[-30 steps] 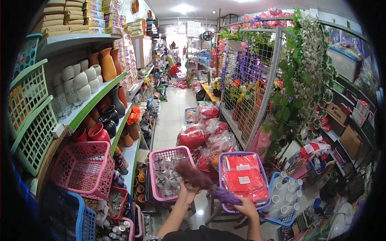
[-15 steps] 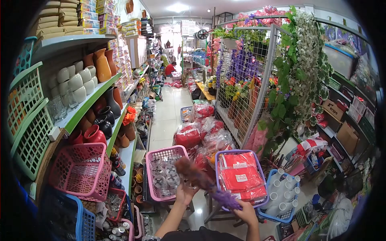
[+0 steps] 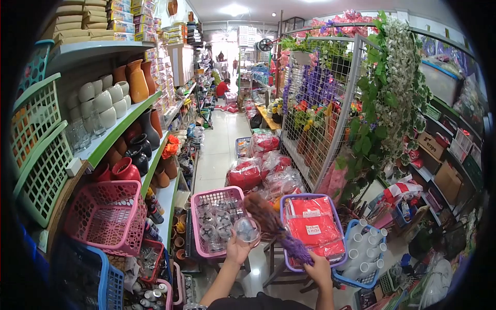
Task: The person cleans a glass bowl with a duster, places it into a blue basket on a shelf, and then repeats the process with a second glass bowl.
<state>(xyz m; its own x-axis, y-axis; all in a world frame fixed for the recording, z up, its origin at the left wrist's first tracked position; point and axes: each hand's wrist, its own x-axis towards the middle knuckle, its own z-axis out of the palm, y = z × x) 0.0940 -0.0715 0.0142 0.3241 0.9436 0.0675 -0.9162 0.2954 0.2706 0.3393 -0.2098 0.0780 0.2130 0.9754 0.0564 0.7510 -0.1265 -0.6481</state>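
My left hand (image 3: 237, 250) is closed around a clear round glass or jar (image 3: 247, 229), lifted at the near right corner of a pink basket (image 3: 195, 223). Inside that basket are several similar clear vessels (image 3: 209, 231) with dark marks. In my right hand (image 3: 318, 270) is a duster with brown and purple fluff (image 3: 295, 247). Its brown end points up and left, just above the clear vessel and apart from it. Beneath my right hand's side stands a purple basket (image 3: 283, 227) holding red packets in plastic (image 3: 308, 209).
Shelves on the left carry pale cups (image 3: 106, 114), vases (image 3: 137, 82) and a second pink basket (image 3: 135, 227). Plastic-wrapped red bundles (image 3: 244, 174) lie on the floor ahead. A wire rack (image 3: 330, 129) and a blue basket of white vessels (image 3: 364, 281) stand right. A person in red (image 3: 222, 89) is far off.
The duster, blurred earlier, has swung slightly right and shows more sharply. The clear vessel in my left hand is now uncovered and plainly visible. The whole view has shifted a little.
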